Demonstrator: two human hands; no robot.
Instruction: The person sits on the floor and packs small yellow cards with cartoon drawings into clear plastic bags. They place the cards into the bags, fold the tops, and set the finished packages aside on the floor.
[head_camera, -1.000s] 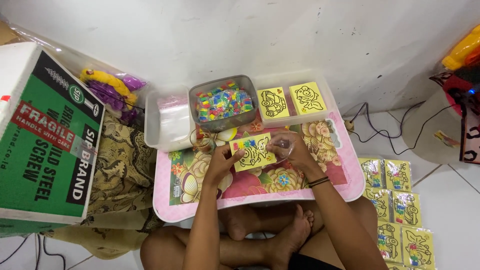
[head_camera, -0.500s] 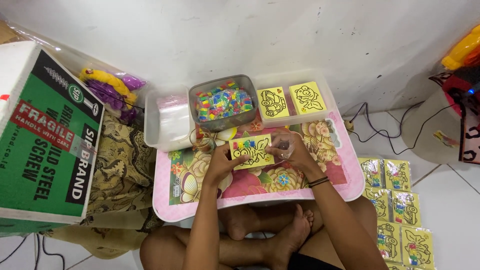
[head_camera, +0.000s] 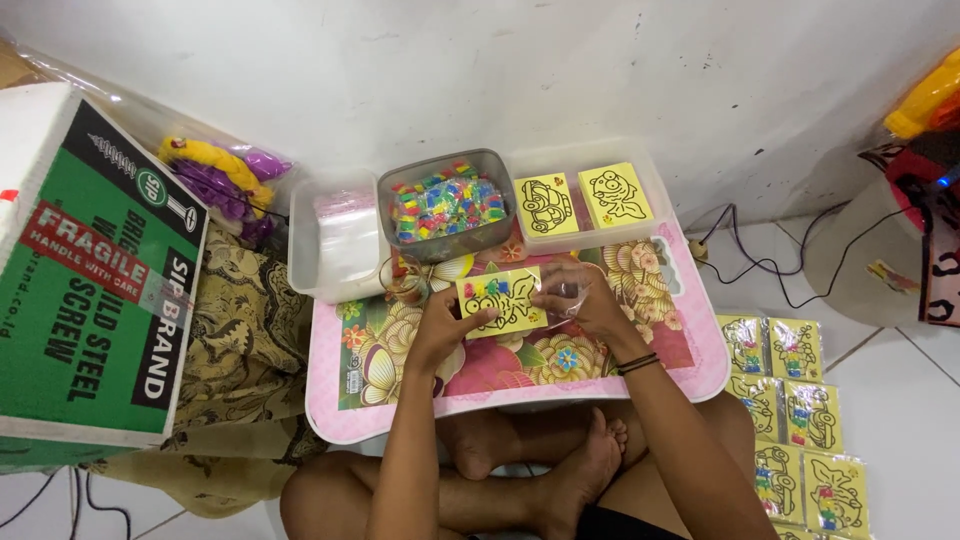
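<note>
Taking the small pink floral-printed tabletop (head_camera: 700, 370) as the landmark, farthest to its left stands a large green and white cardboard box (head_camera: 95, 290), leaning over a brown patterned cloth (head_camera: 235, 340) that lies between the box and the tabletop's left edge. Behind that cloth, against the wall, sits a clear bag of purple and yellow toys (head_camera: 225, 180). On the tabletop's back left corner rests a clear plastic tub of transparent sleeves (head_camera: 335, 240), and just to its right a grey rectangular container of small multicoloured packets (head_camera: 447, 203). Further right along the back edge, a clear tray (head_camera: 655, 185) holds two yellow picture cards with black line drawings (head_camera: 580, 200) side by side.

Near the middle of the tabletop, the left hand (head_camera: 440, 325) holds the left end of a yellow card with black drawing and a row of coloured dots (head_camera: 502, 300), its grip pinching the card's edge with the thumb on top. The right hand (head_camera: 590, 300) meets the card's right end, fingers curled and pressed onto a thin clear plastic wrapper (head_camera: 565, 295) there; whether it grips the card itself cannot be told. The card hovers just above the tabletop, tilted slightly.

Below the tabletop's front edge the person's crossed legs and bare feet (head_camera: 560, 460) show. To the right of the tabletop, on the white tiled floor (head_camera: 900, 400), lie rows of packed yellow cards (head_camera: 790, 400).
</note>
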